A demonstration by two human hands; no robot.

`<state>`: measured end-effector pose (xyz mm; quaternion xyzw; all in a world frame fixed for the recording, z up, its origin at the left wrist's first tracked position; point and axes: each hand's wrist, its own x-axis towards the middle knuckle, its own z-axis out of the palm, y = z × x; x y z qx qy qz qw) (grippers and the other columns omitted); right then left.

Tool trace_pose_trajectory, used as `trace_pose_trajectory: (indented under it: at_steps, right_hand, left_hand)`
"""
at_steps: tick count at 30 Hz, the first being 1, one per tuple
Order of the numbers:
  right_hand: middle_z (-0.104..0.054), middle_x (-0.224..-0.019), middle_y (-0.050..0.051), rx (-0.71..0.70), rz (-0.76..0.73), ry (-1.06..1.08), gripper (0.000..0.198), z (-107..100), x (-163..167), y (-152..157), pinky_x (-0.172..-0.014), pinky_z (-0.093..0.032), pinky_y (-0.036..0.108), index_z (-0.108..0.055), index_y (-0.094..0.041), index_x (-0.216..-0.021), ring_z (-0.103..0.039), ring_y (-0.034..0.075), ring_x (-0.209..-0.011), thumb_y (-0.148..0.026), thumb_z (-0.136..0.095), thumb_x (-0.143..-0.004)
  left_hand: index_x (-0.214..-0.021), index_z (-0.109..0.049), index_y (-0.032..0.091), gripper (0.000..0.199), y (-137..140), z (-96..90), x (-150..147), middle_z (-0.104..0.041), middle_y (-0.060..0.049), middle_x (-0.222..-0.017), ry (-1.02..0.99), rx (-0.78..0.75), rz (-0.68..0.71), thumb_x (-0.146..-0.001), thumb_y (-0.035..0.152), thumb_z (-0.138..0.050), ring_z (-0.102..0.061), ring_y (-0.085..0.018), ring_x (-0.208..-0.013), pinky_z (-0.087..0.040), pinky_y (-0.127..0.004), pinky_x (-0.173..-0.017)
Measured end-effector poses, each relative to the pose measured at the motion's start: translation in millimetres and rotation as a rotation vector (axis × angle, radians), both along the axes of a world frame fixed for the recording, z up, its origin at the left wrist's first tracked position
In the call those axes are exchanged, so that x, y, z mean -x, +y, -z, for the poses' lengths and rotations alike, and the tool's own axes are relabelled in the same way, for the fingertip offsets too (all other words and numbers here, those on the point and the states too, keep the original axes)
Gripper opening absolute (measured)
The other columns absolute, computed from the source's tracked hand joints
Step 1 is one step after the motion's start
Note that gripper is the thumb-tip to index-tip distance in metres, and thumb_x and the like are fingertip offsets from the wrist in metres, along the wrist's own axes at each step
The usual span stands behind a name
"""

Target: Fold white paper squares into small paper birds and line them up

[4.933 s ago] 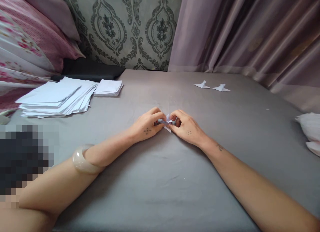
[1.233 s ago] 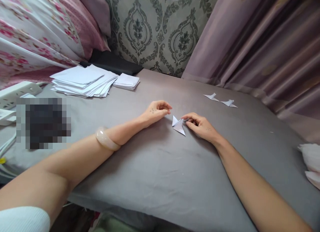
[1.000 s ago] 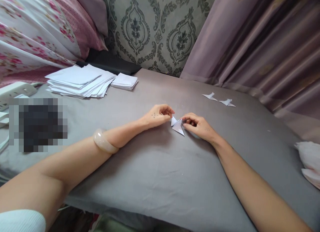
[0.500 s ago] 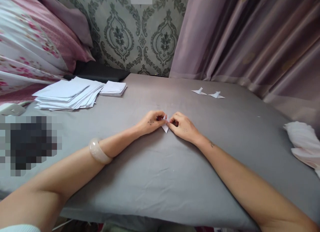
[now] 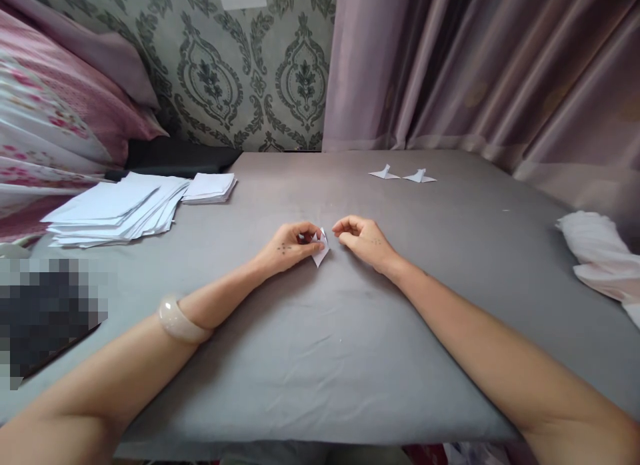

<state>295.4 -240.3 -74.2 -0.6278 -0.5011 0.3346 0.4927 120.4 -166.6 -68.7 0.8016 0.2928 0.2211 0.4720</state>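
My left hand (image 5: 294,247) pinches a small piece of folded white paper (image 5: 321,253) between thumb and fingers, over the middle of the grey cloth. The paper has a pointed lower corner and upright points at its top. Just to the right, my right hand (image 5: 367,241) is apart from the paper, holding nothing. Its fingers are loosely curled, with the thumb a little away from them. Two folded white paper birds, one on the left (image 5: 385,173) and one on the right (image 5: 421,176), lie farther back.
A large stack of white paper (image 5: 107,211) and a smaller stack (image 5: 209,187) lie at the back left. White fabric (image 5: 597,245) is bunched at the right edge. Purple curtains (image 5: 370,71) hang behind the grey-covered surface (image 5: 320,358).
My right hand has let go of the folded paper and drawn away to the right. My left hand still holds the paper. The whole view has shifted slightly.
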Motion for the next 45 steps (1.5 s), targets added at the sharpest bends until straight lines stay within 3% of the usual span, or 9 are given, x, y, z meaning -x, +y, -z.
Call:
trace_pose_trajectory:
  at_steps: [12,25,34,45]
  right_hand:
    - [-0.062,-0.07,0.0,-0.024,-0.003,-0.101,0.013,-10,11,-7,-0.066,-0.044,0.028,-0.063,-0.018,-0.074,-0.055,0.013,-0.065,-0.025,-0.054,-0.067]
    - [-0.067,-0.076,0.002,-0.013,-0.055,-0.203,0.014,-9,15,-7,-0.07,-0.045,0.029,-0.066,-0.018,-0.077,-0.059,0.014,-0.07,-0.025,-0.055,-0.073]
    - [-0.06,-0.064,0.001,0.105,0.027,-0.236,0.029,-18,25,-5,-0.057,-0.042,0.026,-0.065,-0.017,-0.068,-0.052,0.012,-0.059,-0.045,-0.06,-0.076]
    - [-0.051,-0.054,-0.002,0.209,0.048,-0.114,0.026,-21,20,-6,-0.047,-0.033,0.023,-0.066,-0.016,-0.065,-0.04,0.008,-0.049,-0.041,-0.062,-0.073]
  left_hand:
    - [-0.081,-0.067,0.013,0.02,5,10.2,-4,-0.049,0.004,-0.063,-0.037,-0.055,0.031,-0.079,0.033,-0.061,-0.039,-0.007,-0.057,-0.032,-0.02,-0.055]
    - [-0.078,-0.067,0.014,0.023,5,11.0,-2,-0.051,0.003,-0.063,-0.028,-0.159,0.036,-0.083,0.035,-0.057,-0.041,-0.009,-0.06,-0.033,-0.02,-0.057]
    - [-0.068,-0.064,0.014,0.025,3,8.7,-2,-0.05,0.003,-0.061,0.022,-0.245,0.0,-0.083,0.032,-0.057,-0.041,-0.008,-0.059,-0.032,-0.02,-0.056]
    - [-0.084,-0.072,0.014,0.023,2,7.8,-1,-0.062,0.0,-0.068,0.006,-0.242,0.037,-0.084,0.031,-0.056,-0.049,-0.01,-0.062,-0.035,-0.022,-0.059]
